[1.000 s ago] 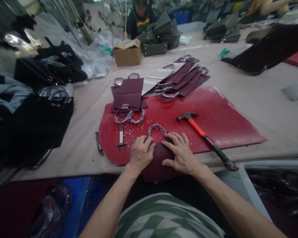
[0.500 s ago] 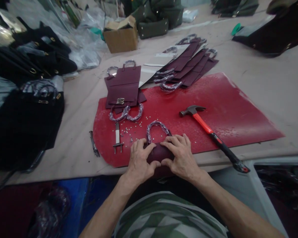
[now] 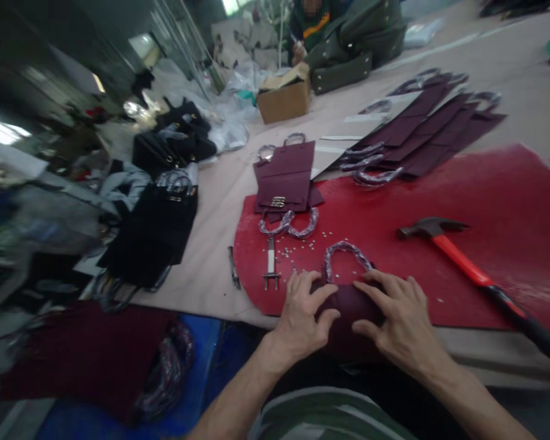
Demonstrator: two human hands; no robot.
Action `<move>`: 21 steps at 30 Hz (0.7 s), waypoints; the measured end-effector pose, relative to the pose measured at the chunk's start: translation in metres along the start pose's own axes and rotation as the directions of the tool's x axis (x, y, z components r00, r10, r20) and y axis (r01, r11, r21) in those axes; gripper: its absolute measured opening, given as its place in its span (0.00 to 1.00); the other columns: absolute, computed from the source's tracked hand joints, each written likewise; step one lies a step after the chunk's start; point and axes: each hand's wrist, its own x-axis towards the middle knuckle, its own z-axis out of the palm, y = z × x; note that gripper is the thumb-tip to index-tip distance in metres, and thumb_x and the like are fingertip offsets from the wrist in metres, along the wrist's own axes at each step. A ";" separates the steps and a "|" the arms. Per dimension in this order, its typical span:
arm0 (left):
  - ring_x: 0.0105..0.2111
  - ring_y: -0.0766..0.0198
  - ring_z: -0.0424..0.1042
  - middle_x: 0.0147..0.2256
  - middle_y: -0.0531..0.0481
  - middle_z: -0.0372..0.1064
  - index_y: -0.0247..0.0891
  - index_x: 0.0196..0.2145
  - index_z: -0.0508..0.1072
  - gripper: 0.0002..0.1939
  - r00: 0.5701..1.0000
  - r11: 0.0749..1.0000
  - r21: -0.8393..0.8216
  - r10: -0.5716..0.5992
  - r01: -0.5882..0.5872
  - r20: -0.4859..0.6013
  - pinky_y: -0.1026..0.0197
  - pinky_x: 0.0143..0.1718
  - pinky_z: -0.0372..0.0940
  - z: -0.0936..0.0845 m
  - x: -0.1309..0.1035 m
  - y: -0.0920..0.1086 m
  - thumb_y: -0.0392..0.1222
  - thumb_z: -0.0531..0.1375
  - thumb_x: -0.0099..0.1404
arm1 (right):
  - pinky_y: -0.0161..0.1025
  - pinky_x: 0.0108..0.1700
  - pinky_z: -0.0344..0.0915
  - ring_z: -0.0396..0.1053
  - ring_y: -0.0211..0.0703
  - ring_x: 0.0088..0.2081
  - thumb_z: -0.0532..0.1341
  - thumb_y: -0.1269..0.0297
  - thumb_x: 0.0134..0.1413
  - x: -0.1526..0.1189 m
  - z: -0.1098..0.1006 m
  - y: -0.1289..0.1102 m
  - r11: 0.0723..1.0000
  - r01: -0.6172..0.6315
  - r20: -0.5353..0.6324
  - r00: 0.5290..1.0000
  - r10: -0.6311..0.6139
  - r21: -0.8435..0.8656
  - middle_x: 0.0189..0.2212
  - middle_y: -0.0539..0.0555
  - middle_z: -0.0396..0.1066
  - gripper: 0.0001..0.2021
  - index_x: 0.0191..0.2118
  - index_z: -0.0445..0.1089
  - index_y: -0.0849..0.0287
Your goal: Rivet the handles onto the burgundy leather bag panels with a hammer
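A maroon bag panel (image 3: 352, 315) lies across the table's front edge before me, its lower part dropping over the edge. Its plastic-wrapped handle (image 3: 346, 247) arches away from me on the red mat. My left hand (image 3: 305, 313) holds the panel's left side, fingers curled at the top and thumb lower down. On the right side my right hand (image 3: 399, 316) grips it in the same way. Both thumbs stand apart from the index fingers, with the panel's surface showing between. Farther right lies a claw hammer (image 3: 458, 253) with an orange and black handle.
Small studs and a pronged tool (image 3: 271, 260) lie on the red mat (image 3: 371, 214). Behind are stacked maroon panels (image 3: 286, 174), more maroon pieces (image 3: 421, 125) and a cardboard box (image 3: 284, 101). A black bag (image 3: 153, 229) is left. Another person (image 3: 309, 27) is at the back.
My view has swung left, so the table things appear farther right. My thumbs have moved apart from each other and from the fingers, and the curled panel looks flatter.
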 end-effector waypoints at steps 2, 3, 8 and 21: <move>0.52 0.53 0.68 0.51 0.42 0.69 0.42 0.49 0.74 0.15 0.990 0.998 -0.050 -0.042 0.035 -0.136 0.48 0.57 0.64 -0.008 -0.004 -0.009 0.35 0.61 0.64 | 0.71 0.59 0.51 0.62 0.67 0.54 0.63 0.55 0.51 0.001 0.007 0.007 0.999 0.043 -0.047 0.998 -0.044 -0.021 0.54 0.61 0.66 0.23 0.53 0.70 0.52; 0.49 0.55 0.70 0.48 0.43 0.71 0.41 0.47 0.75 0.13 0.975 0.995 -0.064 -0.087 0.075 -0.203 0.52 0.54 0.66 -0.014 -0.005 -0.017 0.34 0.59 0.65 | 0.71 0.58 0.52 0.63 0.67 0.53 0.62 0.55 0.51 0.001 0.009 0.010 0.997 0.062 -0.056 0.996 -0.064 -0.039 0.54 0.61 0.66 0.22 0.53 0.70 0.53; 0.40 0.57 0.72 0.37 0.44 0.74 0.37 0.37 0.76 0.07 0.788 0.862 0.041 -0.442 0.506 -0.430 0.56 0.46 0.67 -0.068 -0.014 -0.090 0.37 0.57 0.66 | 0.71 0.55 0.55 0.65 0.67 0.51 0.57 0.53 0.53 0.005 0.009 0.012 0.984 0.125 -0.070 0.988 -0.135 -0.129 0.53 0.63 0.67 0.22 0.51 0.72 0.58; 0.16 0.68 0.65 0.19 0.53 0.66 0.34 0.34 0.72 0.13 0.505 0.511 -0.090 -0.859 0.855 -0.086 0.68 0.18 0.59 -0.100 -0.007 -0.181 0.48 0.59 0.64 | 0.70 0.53 0.58 0.66 0.67 0.50 0.56 0.50 0.54 0.007 0.007 0.012 0.976 0.146 -0.064 0.985 -0.157 -0.159 0.52 0.62 0.68 0.23 0.50 0.72 0.57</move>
